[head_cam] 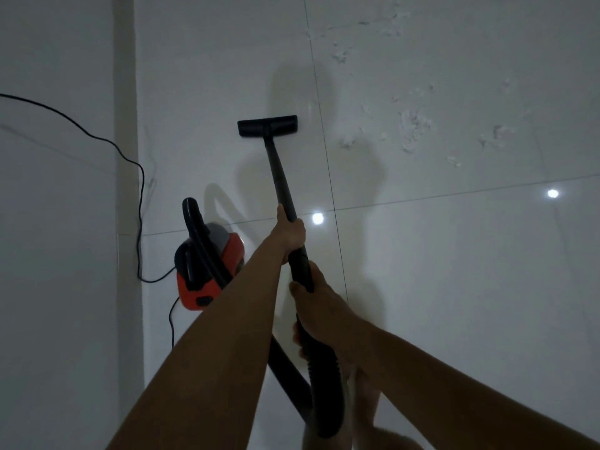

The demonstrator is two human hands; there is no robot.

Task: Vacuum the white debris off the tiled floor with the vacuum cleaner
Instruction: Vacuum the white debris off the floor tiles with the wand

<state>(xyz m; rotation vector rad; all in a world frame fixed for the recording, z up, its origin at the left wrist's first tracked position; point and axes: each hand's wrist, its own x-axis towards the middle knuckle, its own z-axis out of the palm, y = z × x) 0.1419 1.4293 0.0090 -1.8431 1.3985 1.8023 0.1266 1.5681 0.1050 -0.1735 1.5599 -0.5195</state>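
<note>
One wide-angle camera on my head, facing forward and down; tiled floor (454, 287) fills view, wall (48, 222) at left.

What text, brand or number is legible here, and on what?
None readable.
Red and black canister vacuum cleaner: dark patch on its near end, too blurred to tell if it is a label.
Black plastic vacuum wand and flat black floor nozzle: no markings show.
</note>
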